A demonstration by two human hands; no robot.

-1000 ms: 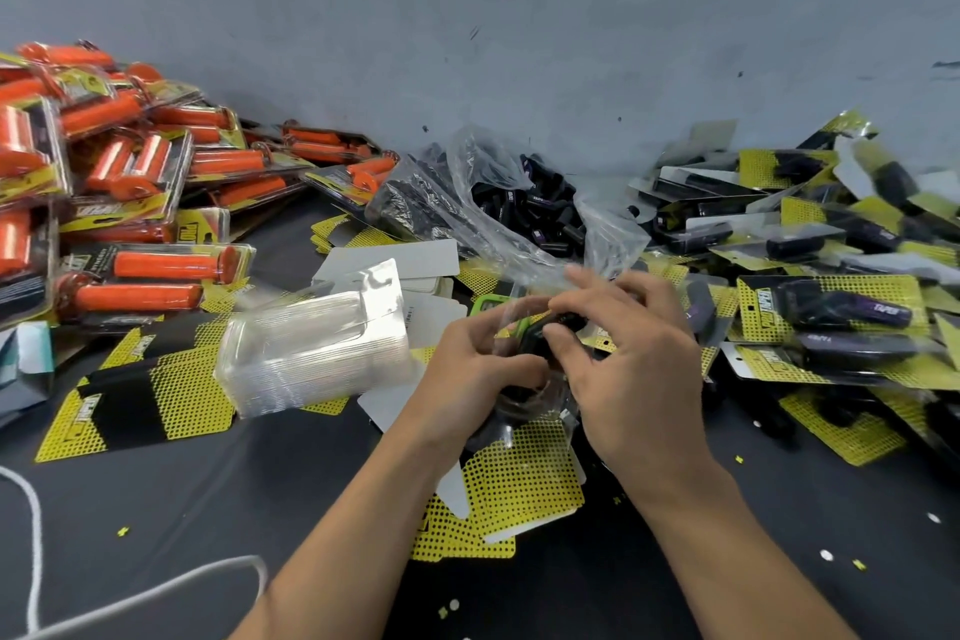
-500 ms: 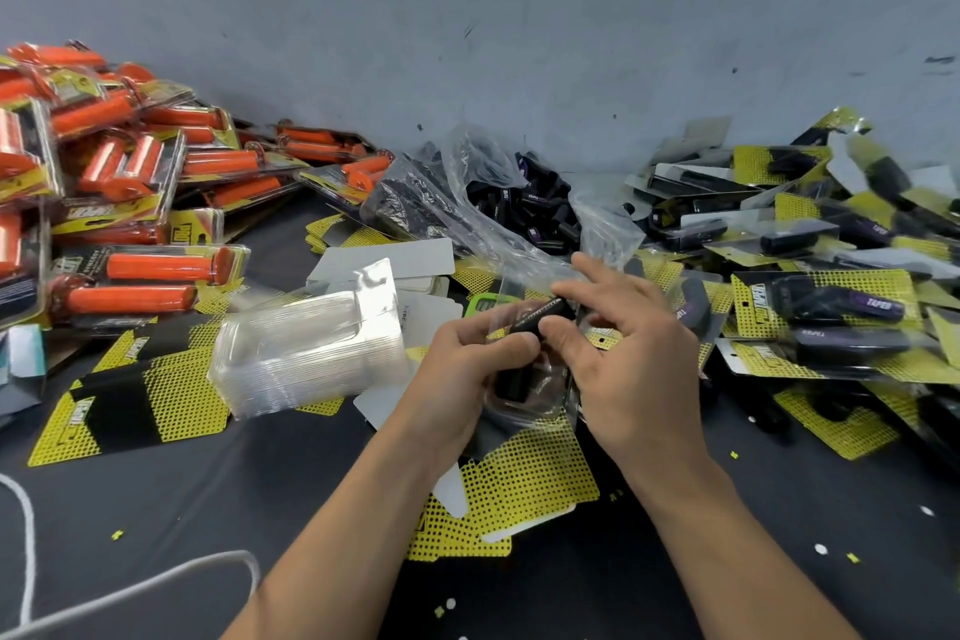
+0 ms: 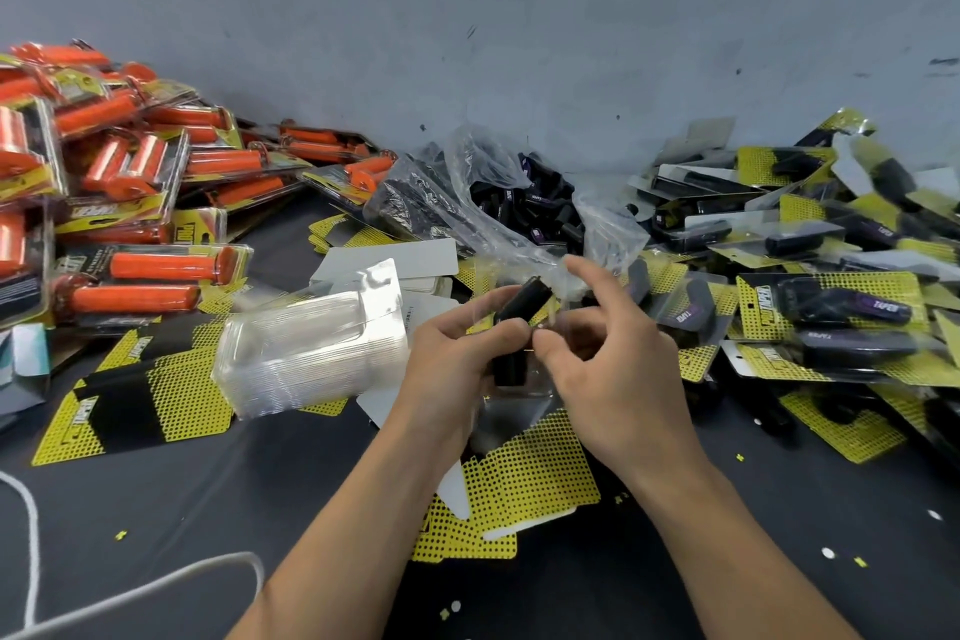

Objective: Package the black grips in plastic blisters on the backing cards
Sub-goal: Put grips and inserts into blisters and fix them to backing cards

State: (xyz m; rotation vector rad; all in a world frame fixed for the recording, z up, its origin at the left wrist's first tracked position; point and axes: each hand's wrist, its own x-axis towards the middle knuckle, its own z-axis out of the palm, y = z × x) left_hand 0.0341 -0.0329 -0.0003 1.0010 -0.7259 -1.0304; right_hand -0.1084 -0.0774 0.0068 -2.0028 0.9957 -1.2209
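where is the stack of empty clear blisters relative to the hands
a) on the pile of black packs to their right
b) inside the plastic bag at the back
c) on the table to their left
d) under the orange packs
c: the stack of clear blisters lies on yellow backing cards just left of the left hand, apart from the plastic bag at the back.

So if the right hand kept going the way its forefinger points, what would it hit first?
Probably the crumpled clear bag holding the loose black grips, just beyond the fingertip of the right hand. Depth is hard to judge here, so the gap is uncertain.
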